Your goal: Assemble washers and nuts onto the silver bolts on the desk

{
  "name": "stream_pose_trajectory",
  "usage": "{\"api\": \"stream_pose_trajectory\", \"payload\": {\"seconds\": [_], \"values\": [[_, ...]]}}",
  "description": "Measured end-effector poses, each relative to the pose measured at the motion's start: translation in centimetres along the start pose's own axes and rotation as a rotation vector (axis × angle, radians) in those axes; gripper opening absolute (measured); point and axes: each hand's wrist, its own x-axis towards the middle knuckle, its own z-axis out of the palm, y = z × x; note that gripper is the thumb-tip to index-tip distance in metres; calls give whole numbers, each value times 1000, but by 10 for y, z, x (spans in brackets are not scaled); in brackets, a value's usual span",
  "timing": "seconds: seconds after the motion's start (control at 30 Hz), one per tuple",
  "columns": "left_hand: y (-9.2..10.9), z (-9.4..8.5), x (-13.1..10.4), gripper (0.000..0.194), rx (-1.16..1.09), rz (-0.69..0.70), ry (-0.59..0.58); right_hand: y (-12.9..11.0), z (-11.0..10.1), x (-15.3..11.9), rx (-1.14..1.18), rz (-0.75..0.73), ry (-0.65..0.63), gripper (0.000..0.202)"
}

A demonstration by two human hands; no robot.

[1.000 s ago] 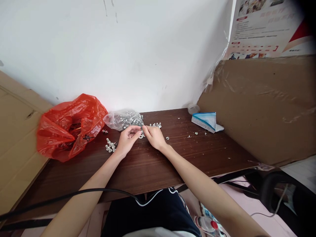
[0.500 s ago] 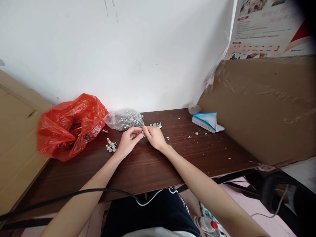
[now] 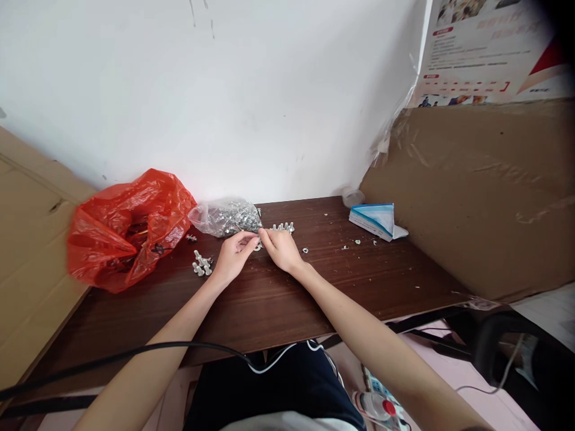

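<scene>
Both my hands meet over the dark wooden table, just in front of a clear plastic bag (image 3: 229,216) full of small metal parts. Between their fingertips is a small metal bolt with a washer (image 3: 258,246), partly covered. My left hand (image 3: 236,254) pinches it from the left, and my right hand (image 3: 281,246) has its thumb and fingers closed at its top. Several bolts (image 3: 287,227) stand in a row behind my right hand. Another group of bolts (image 3: 202,263) stands left of my left hand. A loose nut (image 3: 305,251) lies to the right.
A red plastic bag (image 3: 130,230) sits at the left beside cardboard (image 3: 36,257). At the right are a blue and white packet (image 3: 372,221), a tape roll (image 3: 353,197), small scraps and a large cardboard box (image 3: 485,197). A black cable (image 3: 179,345) crosses the table's front edge.
My left fingers have shifted slightly at the small metal part, and the washer below them shows a little more. My right hand has hardly moved.
</scene>
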Motion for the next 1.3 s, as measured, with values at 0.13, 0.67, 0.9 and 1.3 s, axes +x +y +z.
{"api": "stream_pose_trajectory", "payload": {"seconds": [0.13,0.67,0.9,1.3], "values": [[-1,0,-1,23,40,71,-12,1,0,0,17,16,4,44],[-1,1,-1,21,4,52,1,2,1,0,-23,1,1,45],[-1,-1,-2,12,152,189,10,-1,0,-1,-8,5,-17,44],[0,1,-4,20,133,125,-23,2,1,-1,-15,-5,5,45]]}}
